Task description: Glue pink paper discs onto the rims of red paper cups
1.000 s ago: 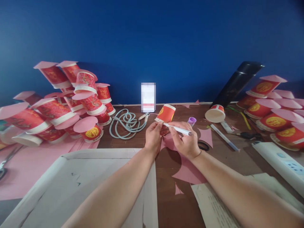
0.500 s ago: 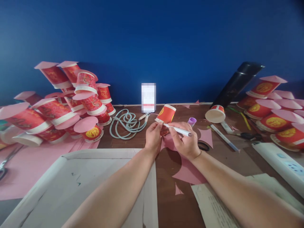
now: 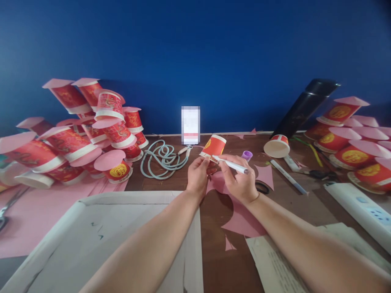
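A red paper cup (image 3: 217, 145) with white bands and a yellow emblem is tilted in front of me, bottom end up. My left hand (image 3: 198, 175) is closed around its lower white rim. Between the fingers of my right hand (image 3: 241, 181) is a white marker pen (image 3: 233, 165), its tip at the cup's rim band. Small dark marks seem to be on that band, too small to read. Under my hands lies cut pink paper (image 3: 244, 219) with round cut-outs. A purple ring-shaped roll (image 3: 247, 155) stands just beyond my right hand.
Red cups with pink paper tops are piled at left (image 3: 71, 142) and right (image 3: 354, 156). A phone (image 3: 191, 125), a coiled cable (image 3: 161, 160), a black flask (image 3: 301, 108), a loose cup (image 3: 276, 147), another pen (image 3: 288, 177), a power strip (image 3: 363, 211) and a white box lid (image 3: 122, 228) surround my hands.
The pen tip has shifted slightly right along the cup's rim, with my right hand's fingers moving along. My left hand and the cup stay nearly in place.
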### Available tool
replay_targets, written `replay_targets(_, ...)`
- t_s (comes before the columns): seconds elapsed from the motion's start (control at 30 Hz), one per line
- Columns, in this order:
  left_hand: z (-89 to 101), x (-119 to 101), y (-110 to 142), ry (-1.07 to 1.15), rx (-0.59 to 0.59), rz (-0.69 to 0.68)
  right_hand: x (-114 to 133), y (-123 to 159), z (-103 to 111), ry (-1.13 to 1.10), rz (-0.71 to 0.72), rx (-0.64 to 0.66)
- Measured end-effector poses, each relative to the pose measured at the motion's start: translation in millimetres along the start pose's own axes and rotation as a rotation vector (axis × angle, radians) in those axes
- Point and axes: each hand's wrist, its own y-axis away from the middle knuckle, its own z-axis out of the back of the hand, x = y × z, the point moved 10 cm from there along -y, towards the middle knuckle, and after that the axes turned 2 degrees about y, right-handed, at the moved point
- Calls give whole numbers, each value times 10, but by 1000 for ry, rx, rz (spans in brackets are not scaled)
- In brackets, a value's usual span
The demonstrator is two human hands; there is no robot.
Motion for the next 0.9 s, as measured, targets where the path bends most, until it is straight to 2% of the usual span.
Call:
replay_targets(0.13,-14,0,-8,26,13,-7,57,11,-29,-20,39,34)
replay_targets(0.53,6,-7,-7,-64,18,-22,-17,-1,30,33,1,-39)
replay_targets(0.77,6,5,-23,-41,24,-31,34,12,-22,-18,24,31)
replay_targets(0.9,-1,0,-22,-44,30,-40,56,14,-6,-11,37,17)
